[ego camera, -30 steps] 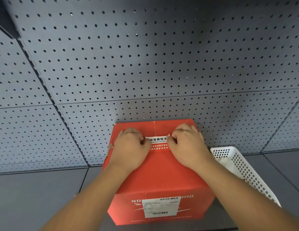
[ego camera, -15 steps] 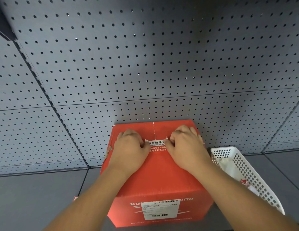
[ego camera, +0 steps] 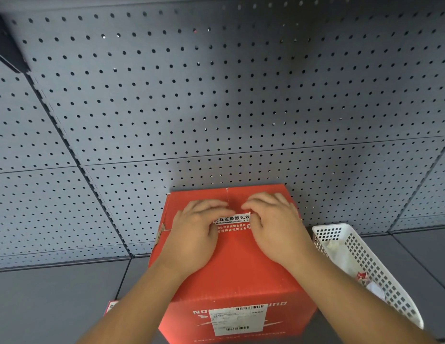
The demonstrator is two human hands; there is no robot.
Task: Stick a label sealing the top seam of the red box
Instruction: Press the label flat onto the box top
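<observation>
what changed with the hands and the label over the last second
Both hands, left hand and right hand, went from curled, knuckles pinching the label's ends, to flatter, fingers reaching further along the top of the red box. Nothing was picked up or released. The label stays across the seam; box and white basket have not moved.

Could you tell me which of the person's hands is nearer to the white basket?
The right hand. It rests on top of the red box, just left of the white basket beside the box. The left hand lies farther away, across the seal label.
</observation>
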